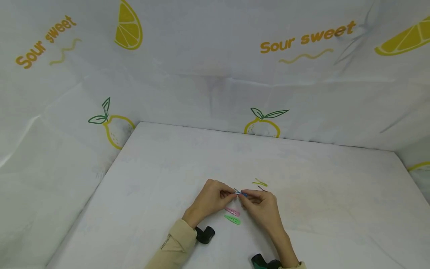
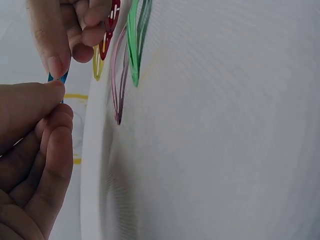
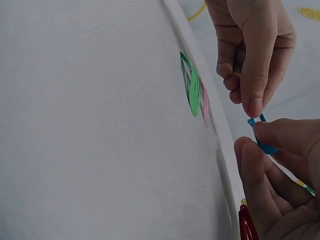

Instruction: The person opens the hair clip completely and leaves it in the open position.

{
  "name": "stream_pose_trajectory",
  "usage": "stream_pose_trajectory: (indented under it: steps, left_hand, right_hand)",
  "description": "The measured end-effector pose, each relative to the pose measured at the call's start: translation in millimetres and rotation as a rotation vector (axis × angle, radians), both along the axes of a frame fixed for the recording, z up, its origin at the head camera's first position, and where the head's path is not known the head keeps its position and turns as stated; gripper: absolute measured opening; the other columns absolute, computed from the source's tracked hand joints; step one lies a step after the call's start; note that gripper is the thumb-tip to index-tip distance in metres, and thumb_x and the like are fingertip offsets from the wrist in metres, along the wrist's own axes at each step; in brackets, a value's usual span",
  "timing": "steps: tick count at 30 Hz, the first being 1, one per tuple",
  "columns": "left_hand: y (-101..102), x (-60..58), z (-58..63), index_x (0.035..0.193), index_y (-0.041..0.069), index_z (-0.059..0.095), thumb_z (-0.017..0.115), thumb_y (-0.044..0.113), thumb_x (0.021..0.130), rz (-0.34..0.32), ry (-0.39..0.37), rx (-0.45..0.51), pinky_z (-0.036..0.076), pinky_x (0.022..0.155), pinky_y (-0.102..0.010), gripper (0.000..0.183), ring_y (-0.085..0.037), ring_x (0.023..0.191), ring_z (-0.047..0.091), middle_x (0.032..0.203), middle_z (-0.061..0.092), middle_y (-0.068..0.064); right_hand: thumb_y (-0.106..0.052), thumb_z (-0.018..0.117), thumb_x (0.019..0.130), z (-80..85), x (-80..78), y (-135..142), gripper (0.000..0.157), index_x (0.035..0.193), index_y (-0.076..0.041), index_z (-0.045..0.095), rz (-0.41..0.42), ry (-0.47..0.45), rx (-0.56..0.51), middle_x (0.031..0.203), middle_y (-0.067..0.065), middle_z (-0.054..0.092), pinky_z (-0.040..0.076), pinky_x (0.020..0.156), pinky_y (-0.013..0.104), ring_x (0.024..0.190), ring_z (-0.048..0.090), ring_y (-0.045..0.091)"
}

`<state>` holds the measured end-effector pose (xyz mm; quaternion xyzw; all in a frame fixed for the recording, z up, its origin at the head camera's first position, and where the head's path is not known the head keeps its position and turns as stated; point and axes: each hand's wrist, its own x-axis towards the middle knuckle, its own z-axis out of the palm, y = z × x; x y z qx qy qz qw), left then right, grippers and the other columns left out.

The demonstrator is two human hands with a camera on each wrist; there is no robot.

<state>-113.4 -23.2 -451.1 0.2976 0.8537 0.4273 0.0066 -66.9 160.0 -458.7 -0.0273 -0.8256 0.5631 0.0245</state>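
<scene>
A blue snap hair clip (image 1: 239, 193) is held between both hands, just above the table. My left hand (image 1: 212, 197) pinches one end between thumb and finger. The other end is pinched by the thumb and fingers of my right hand (image 1: 263, 210). In the right wrist view, two strips of the blue clip (image 3: 267, 148) stand apart near the left fingertips; fingers cover much of it. Below the hands lie a pink clip (image 1: 234, 212) and a green clip (image 1: 233, 219). Beyond the right hand are a yellow clip (image 1: 260, 182) and a red clip (image 2: 106, 42), partly hidden.
The white table (image 1: 168, 164) reaches back to a hanging cloth (image 1: 201, 67) printed with lemons and words. Black wrist devices (image 1: 205, 235) sit at both wrists, near the tabletop.
</scene>
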Motion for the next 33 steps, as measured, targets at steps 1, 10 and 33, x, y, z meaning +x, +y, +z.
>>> stream_pose_trajectory:
  steps: [1,10,33]
  left_hand:
    - [1,-0.1,0.0,0.091,0.002,0.082,0.079,0.007,0.087,-0.002,-0.002,0.001,0.048,0.061,-0.010,0.007,0.002,0.064,0.061,0.079,0.079,-0.007]
    - [11,0.0,3.3,0.087,0.007,0.083,0.078,0.010,0.088,-0.026,0.033,-0.082,0.041,0.058,-0.010,0.005,0.005,0.060,0.052,0.071,0.074,-0.001]
    - [55,9.5,12.1,0.086,0.016,0.084,0.078,0.018,0.088,-0.052,0.079,-0.299,0.027,0.052,-0.007,0.007,0.007,0.054,0.038,0.058,0.061,0.009]
  right_hand:
    - [-0.003,0.079,0.086,0.7,0.5,1,0.013,0.098,0.002,0.080,-0.004,0.002,0.016,0.081,0.014,0.078,0.057,0.061,0.018,0.064,0.072,0.008]
    - [-0.003,0.083,0.081,6.0,7.1,13,0.005,0.086,-0.004,0.082,-0.045,0.111,0.175,0.070,0.004,0.074,0.048,0.056,0.016,0.058,0.056,-0.003]
    - [-0.005,0.084,0.080,14.4,27.6,45,0.009,0.087,-0.011,0.084,-0.107,0.127,0.265,0.052,-0.006,0.056,0.034,0.047,0.015,0.049,0.038,-0.004]
